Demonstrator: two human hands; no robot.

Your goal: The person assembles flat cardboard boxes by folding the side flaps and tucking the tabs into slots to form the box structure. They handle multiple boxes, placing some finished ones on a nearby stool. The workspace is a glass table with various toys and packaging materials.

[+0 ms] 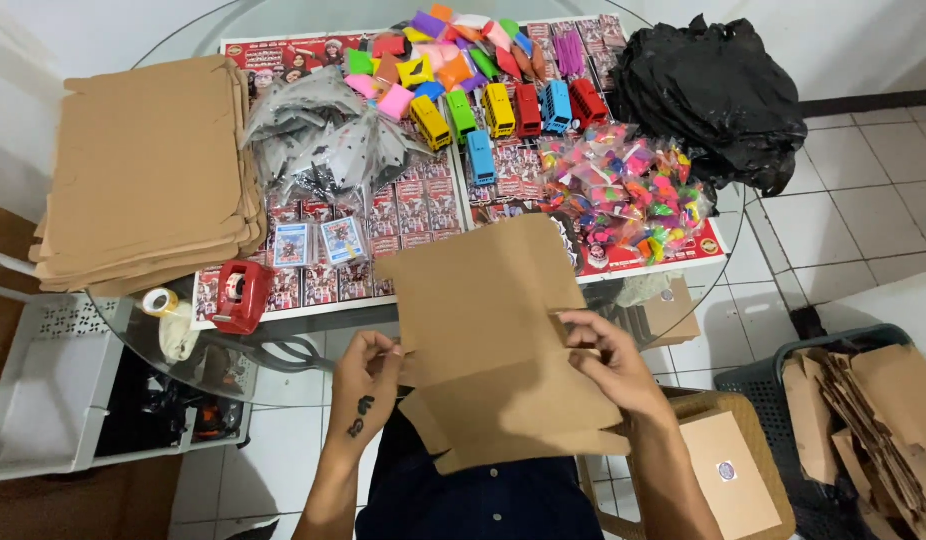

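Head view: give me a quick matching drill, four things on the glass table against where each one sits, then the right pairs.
Things:
1. flat cardboard stack
2. black plastic bag
3. red tape dispenser
4. toy buses

Places:
A. far right of the table
B. in a row near the far middle
C. left side of the table
D. near edge, left of the left hand

Pairs: 1-C, 2-A, 3-D, 4-B

Single head-worn view, looking steeply down and forward from above the person's lap. It sits close over the round glass table (173, 360), with tiled floor (863, 200) at right.
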